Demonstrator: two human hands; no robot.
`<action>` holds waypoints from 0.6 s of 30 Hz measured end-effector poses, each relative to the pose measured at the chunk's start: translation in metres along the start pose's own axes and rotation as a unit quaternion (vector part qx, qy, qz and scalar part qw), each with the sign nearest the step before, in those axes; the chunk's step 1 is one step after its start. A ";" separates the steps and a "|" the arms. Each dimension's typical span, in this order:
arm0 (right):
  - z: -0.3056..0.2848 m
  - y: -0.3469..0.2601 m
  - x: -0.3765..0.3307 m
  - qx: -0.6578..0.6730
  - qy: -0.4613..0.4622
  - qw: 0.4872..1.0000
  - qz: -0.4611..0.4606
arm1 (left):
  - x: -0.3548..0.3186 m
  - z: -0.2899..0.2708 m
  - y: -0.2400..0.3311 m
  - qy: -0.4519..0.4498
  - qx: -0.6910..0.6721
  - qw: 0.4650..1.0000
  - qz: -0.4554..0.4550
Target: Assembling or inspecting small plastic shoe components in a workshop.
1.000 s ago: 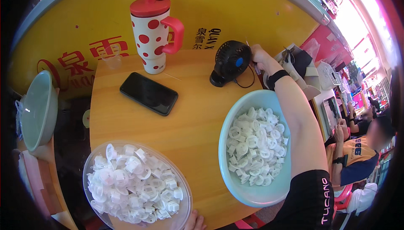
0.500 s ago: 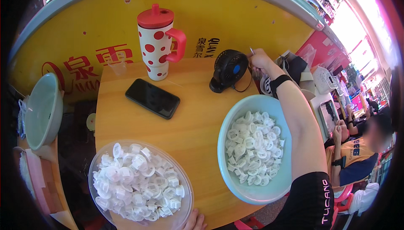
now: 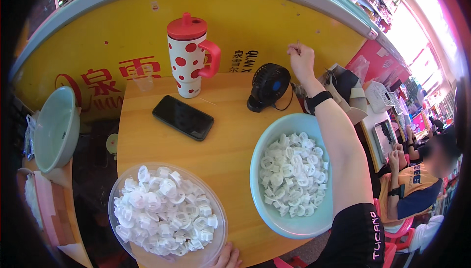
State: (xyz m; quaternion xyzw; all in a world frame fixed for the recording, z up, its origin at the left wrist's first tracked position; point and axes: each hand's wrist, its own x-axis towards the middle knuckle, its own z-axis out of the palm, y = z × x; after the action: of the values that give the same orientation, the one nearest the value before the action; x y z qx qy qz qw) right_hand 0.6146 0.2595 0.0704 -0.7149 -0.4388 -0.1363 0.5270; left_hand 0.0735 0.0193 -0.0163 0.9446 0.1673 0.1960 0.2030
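My right hand is raised past the far right corner of the table, its fingers pinched on a thin stick-like tool too small to make out well. Just left of that hand stands a black fan with a cable. My left hand shows only in part at the near table edge; its fingers lie loosely beside the rim of a clear round tray. Small white plastic parts are heaped on the tray. More white ring-shaped parts fill the bottom of a pale blue basin under my right forearm.
A black phone and a red-dotted tumbler occupy the wooden table. Another basin sits at the left. An open box stands beyond my right wrist. A seated person works at the right.
My right hand has moved up and away from beside the fan, still pinching the thin tool. My left hand stays by the tray. The whole view has shifted slightly.
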 end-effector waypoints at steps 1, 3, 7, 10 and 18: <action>0.002 -0.001 -0.002 -0.031 0.011 0.999 -0.031 | 0.000 0.000 0.000 0.004 -0.003 1.000 -0.001; 0.000 -0.002 -0.005 -0.098 0.017 0.991 -0.088 | 0.000 0.001 -0.001 0.005 0.006 1.000 0.004; -0.016 -0.009 -0.004 -0.296 -0.071 0.931 -0.200 | -0.002 0.002 0.001 0.011 0.002 1.000 -0.004; -0.019 -0.019 -0.002 -0.370 -0.108 0.911 -0.145 | -0.002 0.002 0.002 0.007 0.011 1.000 -0.001; -0.023 -0.017 0.014 -0.312 -0.092 0.943 -0.076 | 0.000 -0.003 0.003 0.010 -0.011 1.000 -0.013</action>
State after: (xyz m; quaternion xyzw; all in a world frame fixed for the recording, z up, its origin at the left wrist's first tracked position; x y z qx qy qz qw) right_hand 0.6159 0.2468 0.0993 -0.8174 -0.4739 -0.2395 0.2234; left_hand 0.0734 0.0178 -0.0127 0.9381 0.1793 0.2051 0.2139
